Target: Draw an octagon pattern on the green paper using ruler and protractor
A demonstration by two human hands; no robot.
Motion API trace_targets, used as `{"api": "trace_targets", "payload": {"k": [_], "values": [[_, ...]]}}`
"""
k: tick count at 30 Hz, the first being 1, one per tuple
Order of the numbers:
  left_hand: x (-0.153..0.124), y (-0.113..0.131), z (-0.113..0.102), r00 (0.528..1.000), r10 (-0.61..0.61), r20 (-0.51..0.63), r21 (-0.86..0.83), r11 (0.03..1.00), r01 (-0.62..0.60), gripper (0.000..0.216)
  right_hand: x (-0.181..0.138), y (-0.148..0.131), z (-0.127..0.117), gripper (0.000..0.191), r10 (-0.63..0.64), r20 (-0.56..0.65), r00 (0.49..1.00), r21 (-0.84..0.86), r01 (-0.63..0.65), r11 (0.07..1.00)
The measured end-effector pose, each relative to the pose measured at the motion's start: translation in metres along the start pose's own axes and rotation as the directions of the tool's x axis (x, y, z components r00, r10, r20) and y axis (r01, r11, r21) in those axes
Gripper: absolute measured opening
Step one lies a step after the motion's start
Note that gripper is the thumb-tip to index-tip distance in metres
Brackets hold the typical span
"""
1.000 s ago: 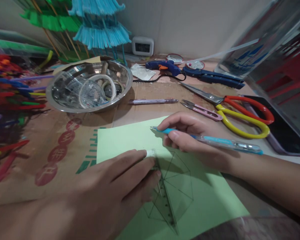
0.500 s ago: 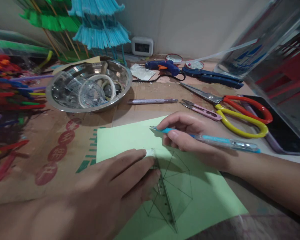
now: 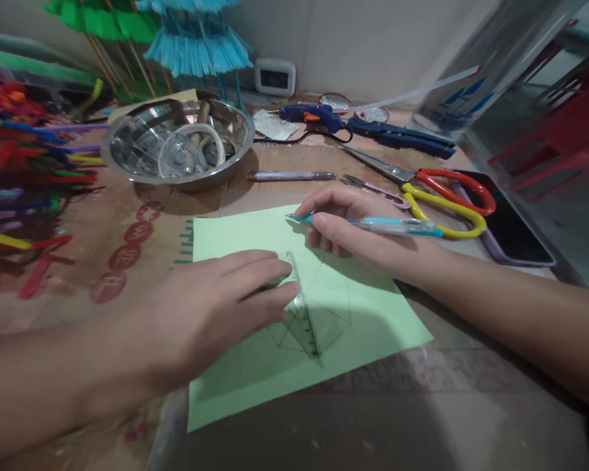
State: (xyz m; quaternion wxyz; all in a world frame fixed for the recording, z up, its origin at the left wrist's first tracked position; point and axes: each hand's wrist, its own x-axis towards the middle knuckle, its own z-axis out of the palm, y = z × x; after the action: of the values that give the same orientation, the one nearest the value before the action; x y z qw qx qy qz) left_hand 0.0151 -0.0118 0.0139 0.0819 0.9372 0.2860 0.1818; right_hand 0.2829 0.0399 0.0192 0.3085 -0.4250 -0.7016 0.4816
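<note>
A light green sheet of paper (image 3: 383,320) lies on the table in front of me, with thin pencil lines forming a polygon drawn on it. My left hand (image 3: 220,307) lies flat on the sheet, fingers stretched out and pressing down a clear plastic ruler (image 3: 307,320). My right hand (image 3: 358,229) is closed around a blue mechanical pencil (image 3: 397,226), its tip over the paper's far edge just beyond the ruler's top end.
Behind the paper are a steel bowl (image 3: 177,140) with tape rolls, a purple pen (image 3: 292,175), small pink snips (image 3: 373,190), red-and-yellow scissors (image 3: 436,193), a blue glue gun (image 3: 317,118) and a dark phone (image 3: 510,229). Coloured sticks (image 3: 14,157) are piled at the left.
The view has pulled back and tilted, so paper and hands sit higher and smaller. My left hand slid a little along the ruler. My right hand keeps the pencil by the paper's far edge.
</note>
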Motion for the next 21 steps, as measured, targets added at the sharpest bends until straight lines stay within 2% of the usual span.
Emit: {"api": "trace_targets", "payload": {"k": [2,4,9,21], "values": [[-0.0065,-0.0062,-0.0020,0.991,0.131,0.039,0.044,0.990,-0.133,0.031,0.0011,0.0009,0.0000,0.019,-0.019,-0.005,1.000,-0.012,0.019,1.000],[-0.0111,-0.0100,-0.0024,0.982,0.181,0.052,0.109,0.977,-0.186,0.036,0.0020,0.0015,0.0001,0.017,-0.039,-0.002,0.999,-0.015,0.039,0.999],[-0.0090,-0.0091,-0.0014,0.978,0.206,0.027,0.204,0.957,-0.207,0.032,0.0027,0.0015,0.0002,0.018,-0.036,0.005,0.999,-0.028,0.036,0.999],[-0.0025,-0.0069,-0.0074,0.973,0.227,0.049,0.208,0.950,-0.233,0.033,0.0033,-0.0028,0.0009,0.017,-0.062,0.028,0.998,-0.026,0.063,0.998]]}}
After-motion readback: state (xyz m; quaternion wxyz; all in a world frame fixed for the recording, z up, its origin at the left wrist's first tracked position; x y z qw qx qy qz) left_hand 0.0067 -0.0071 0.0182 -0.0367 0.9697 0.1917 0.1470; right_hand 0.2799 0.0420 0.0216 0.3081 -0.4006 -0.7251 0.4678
